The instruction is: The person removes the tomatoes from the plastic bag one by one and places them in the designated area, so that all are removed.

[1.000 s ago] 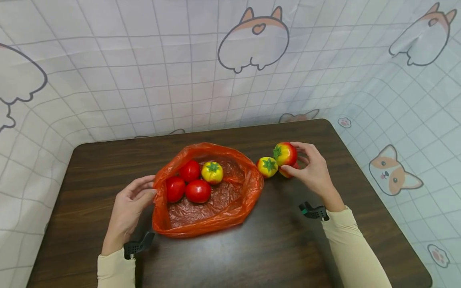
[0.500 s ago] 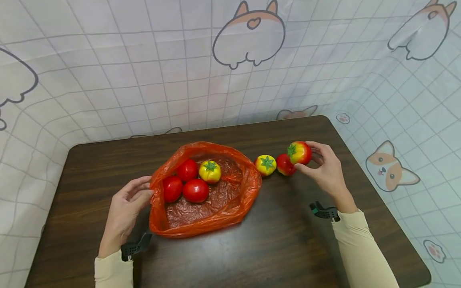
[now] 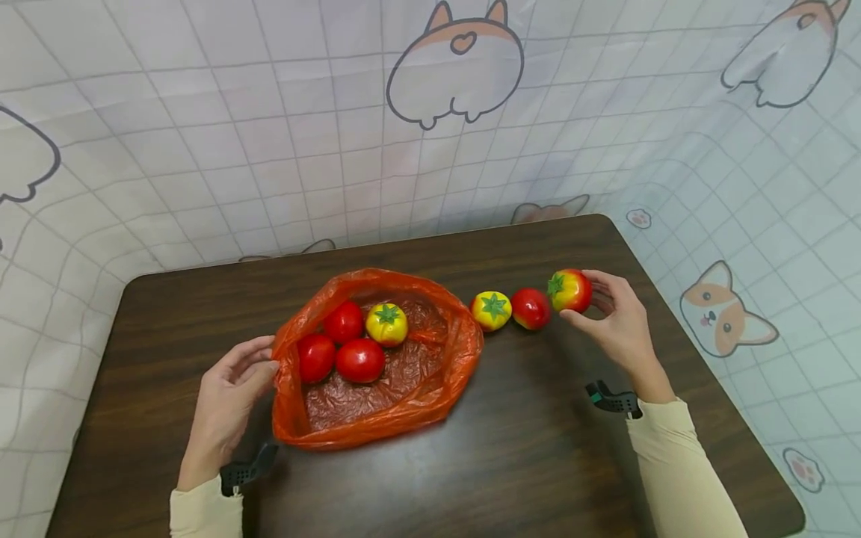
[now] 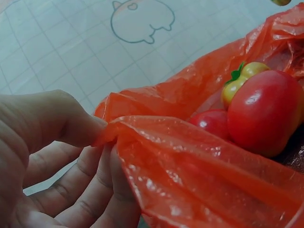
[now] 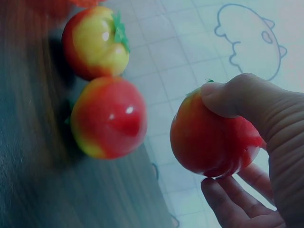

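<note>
My left hand (image 3: 225, 400) pinches the left rim of an orange-red plastic bag (image 3: 383, 437) between thumb and fingers. The bag lies with its mouth wide, and inside it sit several toy tomatoes, red ones (image 3: 360, 360) and a yellow one (image 3: 386, 324) with a green calyx. My right hand (image 3: 619, 321) grips a red and yellow tomato (image 3: 570, 291), its thumb and fingertips on opposite sides. In the right wrist view this held tomato (image 5: 209, 135) is apart from two others, a yellow-topped tomato (image 5: 95, 42) and a red one (image 5: 109, 118), which touch each other.
A dark wood-grain table (image 3: 430, 486) bears everything. Behind it and at the right hangs a white gridded cloth (image 3: 303, 112) with cartoon dogs. The yellow-topped tomato rests against the bag's right side. A black wrist camera (image 3: 612, 400) sits on my right wrist.
My right hand has carried its tomato to the right, uncovering the red tomato behind it, then slightly lower. My left hand still pinches the bag. The head view has shifted a little.
</note>
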{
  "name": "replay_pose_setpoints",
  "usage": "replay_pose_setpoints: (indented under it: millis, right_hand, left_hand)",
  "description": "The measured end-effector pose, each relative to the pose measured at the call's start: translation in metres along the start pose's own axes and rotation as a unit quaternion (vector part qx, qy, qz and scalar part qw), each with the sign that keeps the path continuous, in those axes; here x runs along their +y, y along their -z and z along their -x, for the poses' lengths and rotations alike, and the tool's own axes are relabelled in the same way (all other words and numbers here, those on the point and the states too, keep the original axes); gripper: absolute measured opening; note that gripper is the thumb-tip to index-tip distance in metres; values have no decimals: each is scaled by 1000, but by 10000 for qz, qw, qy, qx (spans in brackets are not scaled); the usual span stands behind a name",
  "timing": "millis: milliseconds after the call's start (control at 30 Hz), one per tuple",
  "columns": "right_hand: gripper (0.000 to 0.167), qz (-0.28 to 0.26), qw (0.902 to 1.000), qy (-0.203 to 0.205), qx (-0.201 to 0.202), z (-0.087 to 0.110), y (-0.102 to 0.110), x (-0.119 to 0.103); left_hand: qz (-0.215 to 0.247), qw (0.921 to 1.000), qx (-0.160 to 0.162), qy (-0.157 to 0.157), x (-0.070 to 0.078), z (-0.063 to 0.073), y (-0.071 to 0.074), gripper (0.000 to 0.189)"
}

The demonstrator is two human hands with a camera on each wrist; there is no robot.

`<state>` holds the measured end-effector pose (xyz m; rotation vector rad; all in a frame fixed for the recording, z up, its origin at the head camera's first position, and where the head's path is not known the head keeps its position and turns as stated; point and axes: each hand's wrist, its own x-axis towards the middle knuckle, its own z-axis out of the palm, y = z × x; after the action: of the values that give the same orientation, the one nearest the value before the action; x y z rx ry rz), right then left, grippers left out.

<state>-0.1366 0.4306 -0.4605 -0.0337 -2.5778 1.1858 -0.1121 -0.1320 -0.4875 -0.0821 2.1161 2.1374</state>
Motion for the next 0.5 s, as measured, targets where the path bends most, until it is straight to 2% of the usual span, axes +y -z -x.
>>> replay_pose_setpoints:
  millis: [200, 500]
  right_hand:
    - [72, 250, 9996, -89, -63, 2, 3, 13]
    - [72, 336, 9989, -165, -276, 1, 4, 25]
  left_hand:
    - [83, 9999, -35, -145, 4, 2, 4, 48]
    - [-105, 9999, -16, -66, 6, 3, 3, 49]
